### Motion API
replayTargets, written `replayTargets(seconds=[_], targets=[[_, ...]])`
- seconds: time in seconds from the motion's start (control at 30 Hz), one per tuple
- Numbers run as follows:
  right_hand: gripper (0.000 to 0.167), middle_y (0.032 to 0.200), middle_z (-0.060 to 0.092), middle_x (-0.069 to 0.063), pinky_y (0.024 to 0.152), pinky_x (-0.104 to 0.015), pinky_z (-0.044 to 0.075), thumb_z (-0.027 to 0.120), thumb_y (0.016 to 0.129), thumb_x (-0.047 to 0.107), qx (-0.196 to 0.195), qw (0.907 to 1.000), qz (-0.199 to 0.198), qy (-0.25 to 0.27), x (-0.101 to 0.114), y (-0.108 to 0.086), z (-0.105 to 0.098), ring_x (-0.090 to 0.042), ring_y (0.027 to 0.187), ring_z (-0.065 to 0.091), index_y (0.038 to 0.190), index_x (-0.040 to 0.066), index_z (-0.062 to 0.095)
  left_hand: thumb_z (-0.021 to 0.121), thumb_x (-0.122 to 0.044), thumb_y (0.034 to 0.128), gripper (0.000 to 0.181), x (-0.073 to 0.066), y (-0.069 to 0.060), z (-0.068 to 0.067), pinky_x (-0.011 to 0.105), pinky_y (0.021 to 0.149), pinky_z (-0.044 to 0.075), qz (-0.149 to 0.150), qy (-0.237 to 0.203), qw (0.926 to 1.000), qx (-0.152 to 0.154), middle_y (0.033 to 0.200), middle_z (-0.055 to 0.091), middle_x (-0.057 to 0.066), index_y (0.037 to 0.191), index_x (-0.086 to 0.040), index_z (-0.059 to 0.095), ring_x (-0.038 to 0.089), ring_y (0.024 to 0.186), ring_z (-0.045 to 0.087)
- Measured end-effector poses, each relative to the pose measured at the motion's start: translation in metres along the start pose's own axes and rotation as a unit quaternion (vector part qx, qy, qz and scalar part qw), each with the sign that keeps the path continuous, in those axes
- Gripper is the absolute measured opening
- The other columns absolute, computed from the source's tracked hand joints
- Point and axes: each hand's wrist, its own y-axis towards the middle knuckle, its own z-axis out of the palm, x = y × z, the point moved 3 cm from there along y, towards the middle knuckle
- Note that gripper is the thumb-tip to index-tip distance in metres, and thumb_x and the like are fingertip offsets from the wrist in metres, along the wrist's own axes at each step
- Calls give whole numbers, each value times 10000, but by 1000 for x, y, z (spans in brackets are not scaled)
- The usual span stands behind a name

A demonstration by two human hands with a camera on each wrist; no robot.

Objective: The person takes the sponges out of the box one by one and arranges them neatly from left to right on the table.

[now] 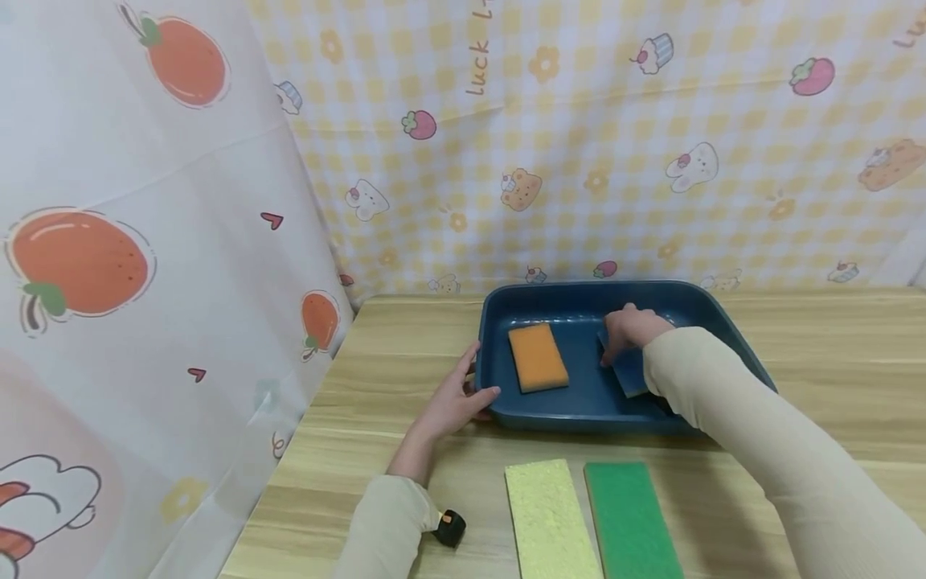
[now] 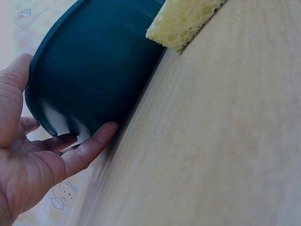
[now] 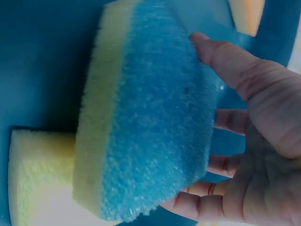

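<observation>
My left hand (image 1: 450,402) holds the near left corner of a dark blue rectangular tray (image 1: 622,421); in the left wrist view its thumb lies at the rim and its fingers lie against the outer wall. Inside the tray, my right hand (image 1: 637,328) grips a blue scouring sponge (image 3: 155,113) with a pale yellow layer, thumb on one edge and fingers at another. The sleeve partly hides this sponge in the head view. An orange sponge (image 1: 538,358) lies flat in the tray's left part. Another pale yellow sponge (image 3: 42,179) shows beside the blue one in the right wrist view.
A long yellow sponge (image 1: 553,523) and a green-topped one (image 1: 633,523) lie side by side on the wooden table (image 1: 839,394), in front of the tray. Patterned cloth (image 1: 600,145) hangs behind the table and on the left. A small black device (image 1: 450,528) sits at the left wrist.
</observation>
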Motion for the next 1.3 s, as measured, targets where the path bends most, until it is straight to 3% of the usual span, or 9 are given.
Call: replayTargets(seconds=[0.3,0.47,0.77,1.13,1.3], targets=[[620,1088,355,-332,799,-563,419,721,745,290,-95,9998,74,-163,-1,5,5,-465,925,363,1192,-73,490,560,-117,881,757,2,1,0,435,691,541,-10,-17,10000,21,1406,259,226,1462,-155,76,377,1113,467],[605,1058,347,-307,764,-563,423,705,760,271,-93,9998,172,43,-3,1,1,-453,914,352,1209,-65,478,564,-125,879,758,1,1,0,432,696,541,-24,5,10000,20,1405,265,218,1462,-163,80,373,1117,466],[580,1041,385,-301,775,-563,414,666,775,244,-336,9994,-53,-67,-5,-10,-8,-444,901,367,1215,-74,463,559,-115,883,756,2,1,0,440,709,536,5,-19,10000,13,1420,237,231,1462,-159,74,391,1134,451],[549,1018,434,-273,764,-529,419,657,785,275,-327,9992,-93,-190,-8,-23,-14,-417,889,391,1179,-71,493,559,-113,884,750,3,0,0,453,727,529,35,-1,10000,26,1421,232,231,1461,-157,82,413,1171,410],[577,1063,476,-273,819,-540,398,642,785,291,-368,9986,-236,-301,-8,-28,-15,-379,929,414,1186,-91,482,555,-112,885,747,3,1,0,449,727,530,24,-32,10000,26,1417,234,233,1462,-166,84,415,1169,410]])
